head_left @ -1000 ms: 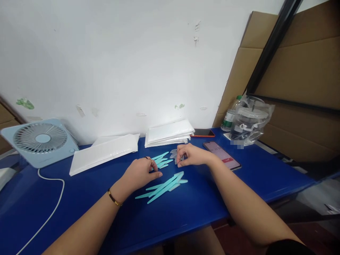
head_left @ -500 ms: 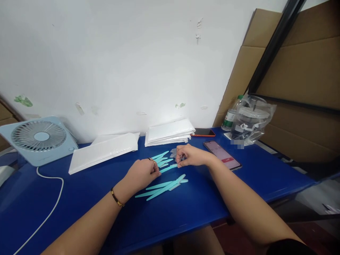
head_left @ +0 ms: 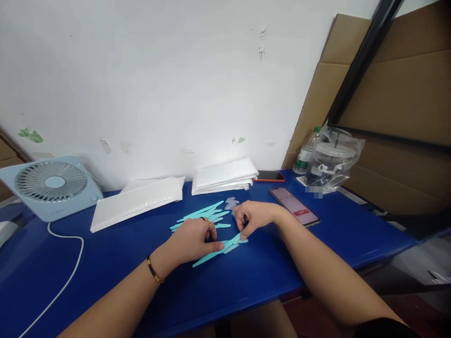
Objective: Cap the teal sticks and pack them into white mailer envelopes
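Seemingly, right fingers (head_left: 244,233) pinch a turquoise stick (head_left: 231,243) near a phone (head_left: 295,206) with blurred digits (head_left: 284,199); whether left fingers (head_left: 218,246) grip is unclear.

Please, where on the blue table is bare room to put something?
Free: between the white cable and left forearm; between the lit phone and the table's right edge. Crowded: the middle, where left hand and right hand touch teal sticks.

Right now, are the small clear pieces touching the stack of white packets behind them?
Apart. The head view shows a strip of blue tabletop between the clear pieces and the front edge of the stack of white packets.
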`<action>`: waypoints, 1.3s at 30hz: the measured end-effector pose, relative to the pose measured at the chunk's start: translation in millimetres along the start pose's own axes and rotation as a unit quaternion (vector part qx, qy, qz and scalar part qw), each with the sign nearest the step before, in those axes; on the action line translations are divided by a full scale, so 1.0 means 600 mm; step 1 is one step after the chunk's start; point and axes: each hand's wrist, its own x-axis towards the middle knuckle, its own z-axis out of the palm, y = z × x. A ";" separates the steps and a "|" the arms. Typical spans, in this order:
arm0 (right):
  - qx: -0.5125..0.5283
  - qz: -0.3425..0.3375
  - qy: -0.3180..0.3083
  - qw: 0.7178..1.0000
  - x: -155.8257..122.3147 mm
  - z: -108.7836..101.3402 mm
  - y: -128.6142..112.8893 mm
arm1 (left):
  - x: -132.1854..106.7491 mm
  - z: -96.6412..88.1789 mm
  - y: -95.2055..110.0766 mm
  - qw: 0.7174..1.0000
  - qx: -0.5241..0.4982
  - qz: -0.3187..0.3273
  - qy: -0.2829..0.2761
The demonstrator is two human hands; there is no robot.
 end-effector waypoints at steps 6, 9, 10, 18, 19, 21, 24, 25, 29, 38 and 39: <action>0.023 -0.017 0.100 0.995 0.004 -0.001 0.007 | 0.008 -0.004 -0.013 0.999 0.038 -0.016 0.024; 0.001 0.045 0.179 0.983 0.000 -0.007 0.020 | 0.011 -0.014 -0.032 0.992 0.093 -0.044 0.072; -0.010 0.065 0.201 0.977 -0.002 -0.008 0.024 | 0.010 -0.016 -0.036 0.990 0.101 -0.052 0.086; 0.002 0.045 0.106 0.993 -0.013 -0.011 0.002 | -0.005 -0.010 -0.004 0.999 0.040 -0.013 -0.012; 0.001 0.038 0.071 0.997 -0.011 -0.008 -0.005 | -0.005 -0.009 0.000 0.999 0.047 -0.018 -0.014; -0.021 0.027 0.027 0.999 -0.005 -0.002 -0.015 | -0.005 -0.008 0.005 0.998 0.058 -0.027 -0.013; -0.068 0.017 0.030 0.997 0.003 0.005 -0.017 | 0.000 -0.010 -0.005 0.997 0.072 -0.031 -0.003; -0.079 0.020 0.041 0.996 0.004 0.005 -0.014 | 0.002 -0.012 -0.012 0.996 0.080 -0.033 0.006; -0.100 0.080 0.143 0.981 -0.001 -0.004 0.004 | 0.003 -0.023 -0.038 0.991 0.108 -0.058 0.061; -0.005 0.007 0.140 0.990 -0.007 -0.001 -0.013 | -0.026 -0.009 0.005 0.999 0.033 -0.004 -0.028; 0.015 -0.003 0.120 0.993 -0.006 0.001 -0.019 | -0.025 -0.005 0.008 0.999 0.029 -0.008 -0.026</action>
